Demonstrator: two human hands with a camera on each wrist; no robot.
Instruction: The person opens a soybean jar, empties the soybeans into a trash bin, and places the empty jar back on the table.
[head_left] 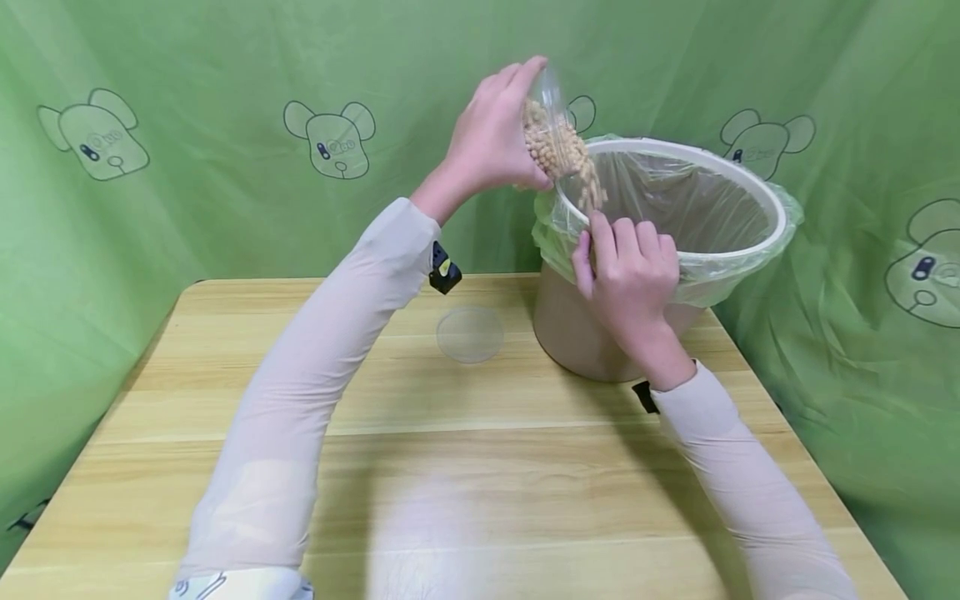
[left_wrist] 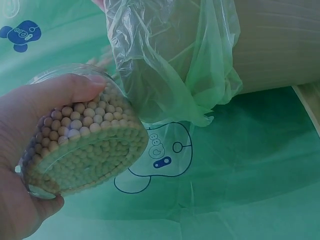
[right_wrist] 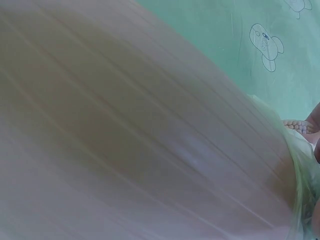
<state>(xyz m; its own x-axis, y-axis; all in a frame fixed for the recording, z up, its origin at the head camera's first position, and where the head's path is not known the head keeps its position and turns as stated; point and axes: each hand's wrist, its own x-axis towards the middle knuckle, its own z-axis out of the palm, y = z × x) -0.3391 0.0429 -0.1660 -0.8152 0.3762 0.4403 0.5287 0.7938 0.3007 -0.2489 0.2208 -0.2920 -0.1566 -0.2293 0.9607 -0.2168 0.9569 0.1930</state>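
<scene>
My left hand (head_left: pixel 495 129) grips a clear plastic jar (head_left: pixel 551 92), tipped over the near left rim of a trash can (head_left: pixel 577 333). Small round beige beads (head_left: pixel 546 142) fill much of the jar and spill from its mouth into the can. In the left wrist view, the thumb lies across the jar's side and the beads (left_wrist: pixel 95 117) show through its wall and base. My right hand (head_left: pixel 630 271) holds the can's rim at the front, its fingers over the edge on the pale green bag (head_left: pixel 705 287) that lines it. The right wrist view shows mostly the can's ribbed side (right_wrist: pixel 140 125).
A clear round lid (head_left: pixel 470 335) lies flat on the wooden table (head_left: pixel 420 433), left of the can. Green curtains (head_left: pixel 225 167) printed with cartoon bear heads hang behind and at both sides of the table.
</scene>
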